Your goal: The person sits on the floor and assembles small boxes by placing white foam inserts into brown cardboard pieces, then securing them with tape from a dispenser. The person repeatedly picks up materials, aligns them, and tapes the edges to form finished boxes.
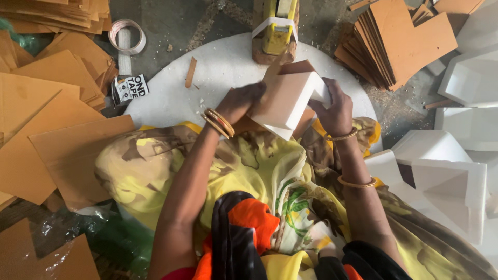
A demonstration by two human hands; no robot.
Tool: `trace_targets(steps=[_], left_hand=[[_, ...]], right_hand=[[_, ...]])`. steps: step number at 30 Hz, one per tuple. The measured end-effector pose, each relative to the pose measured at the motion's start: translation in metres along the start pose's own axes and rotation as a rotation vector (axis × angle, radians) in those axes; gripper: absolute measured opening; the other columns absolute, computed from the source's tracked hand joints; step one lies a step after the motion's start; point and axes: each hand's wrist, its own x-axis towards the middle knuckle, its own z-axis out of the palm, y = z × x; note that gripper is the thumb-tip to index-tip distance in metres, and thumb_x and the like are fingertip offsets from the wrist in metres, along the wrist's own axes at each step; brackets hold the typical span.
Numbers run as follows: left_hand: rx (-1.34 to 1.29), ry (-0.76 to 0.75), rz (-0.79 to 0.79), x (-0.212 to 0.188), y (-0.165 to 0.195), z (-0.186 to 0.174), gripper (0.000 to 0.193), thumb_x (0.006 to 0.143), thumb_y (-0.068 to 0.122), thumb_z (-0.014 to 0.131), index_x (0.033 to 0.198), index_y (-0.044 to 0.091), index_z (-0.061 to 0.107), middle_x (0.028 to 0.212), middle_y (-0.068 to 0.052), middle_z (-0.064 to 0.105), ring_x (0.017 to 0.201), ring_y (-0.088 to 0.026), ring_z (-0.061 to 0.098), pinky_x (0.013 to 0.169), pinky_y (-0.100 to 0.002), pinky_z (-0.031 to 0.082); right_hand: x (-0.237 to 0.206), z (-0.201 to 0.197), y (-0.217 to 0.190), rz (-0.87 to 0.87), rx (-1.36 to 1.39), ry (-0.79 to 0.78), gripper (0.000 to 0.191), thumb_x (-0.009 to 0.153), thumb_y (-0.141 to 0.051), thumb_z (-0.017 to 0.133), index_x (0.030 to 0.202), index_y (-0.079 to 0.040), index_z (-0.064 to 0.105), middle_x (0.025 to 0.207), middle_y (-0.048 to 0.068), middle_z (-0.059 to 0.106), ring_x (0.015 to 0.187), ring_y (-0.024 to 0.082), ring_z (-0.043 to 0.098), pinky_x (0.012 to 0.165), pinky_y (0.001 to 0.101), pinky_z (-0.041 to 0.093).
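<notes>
A white foam block faced with a brown card sheet [287, 98] is held above my lap, over a round white foam board [228, 67]. My left hand [239, 102] presses on the card's left side, bangles on that wrist. My right hand [334, 106] grips the block's right end, with thin bangles on that arm. A yellow tape dispenser [276, 31] on a wooden base stands just beyond the block.
Brown card sheets [46, 119] lie spread at the left, and a fanned stack of them [394, 44] sits at the upper right. White foam shapes [456, 155] pile up at the right. A tape roll [127, 36] lies on the grey floor at the upper left.
</notes>
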Motion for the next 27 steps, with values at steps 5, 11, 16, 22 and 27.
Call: trace_targets(steps=[5,11,16,22,27], left_hand=[[0.08,0.007,0.034,-0.026,0.028,0.023,0.067,0.096,0.068,0.046,0.107,0.006,0.069,0.092,-0.015,0.072,0.087,-0.028,0.071,0.079,-0.041,0.054],[0.011,0.025,-0.054,-0.026,0.026,0.027,0.075,0.092,0.072,0.045,0.126,0.007,0.063,0.116,-0.019,0.073,0.109,-0.031,0.071,0.094,-0.041,0.054],[-0.016,-0.023,0.18,-0.022,0.018,0.029,0.111,0.093,0.073,0.055,0.161,-0.001,0.009,0.163,-0.032,0.025,0.152,-0.042,0.028,0.12,-0.045,0.032],[-0.068,-0.068,0.101,0.002,-0.002,0.019,0.12,0.09,0.064,0.069,0.165,0.001,0.0,0.171,-0.029,0.013,0.159,-0.039,0.017,0.126,-0.045,0.023],[-0.151,-0.047,-0.018,0.013,-0.013,0.017,0.111,0.082,0.05,0.078,0.161,0.004,0.015,0.158,-0.024,0.041,0.147,-0.034,0.042,0.118,-0.042,0.036]], right_hand=[[0.0,-0.004,-0.012,-0.161,-0.224,-0.051,0.051,0.082,-0.016,0.084,0.129,-0.008,0.065,0.113,0.016,0.073,0.099,0.037,0.07,0.085,0.0438,0.056],[0.0,0.022,-0.016,-0.023,-0.272,-0.066,0.05,0.083,-0.02,0.082,0.128,-0.009,0.063,0.11,0.014,0.072,0.095,0.037,0.068,0.083,0.0458,0.053],[-0.001,0.041,-0.015,-0.042,-0.254,-0.065,0.05,0.083,-0.019,0.081,0.128,-0.009,0.062,0.112,0.013,0.072,0.1,0.037,0.068,0.085,0.0445,0.053],[0.003,0.05,-0.025,-0.086,-0.294,-0.088,0.053,0.08,-0.018,0.081,0.129,-0.013,0.062,0.106,0.01,0.071,0.098,0.033,0.069,0.084,0.0435,0.053],[0.002,0.055,-0.033,-0.025,-0.356,-0.116,0.059,0.081,-0.019,0.081,0.135,-0.012,0.058,0.109,0.012,0.07,0.097,0.035,0.068,0.084,0.0439,0.053]])
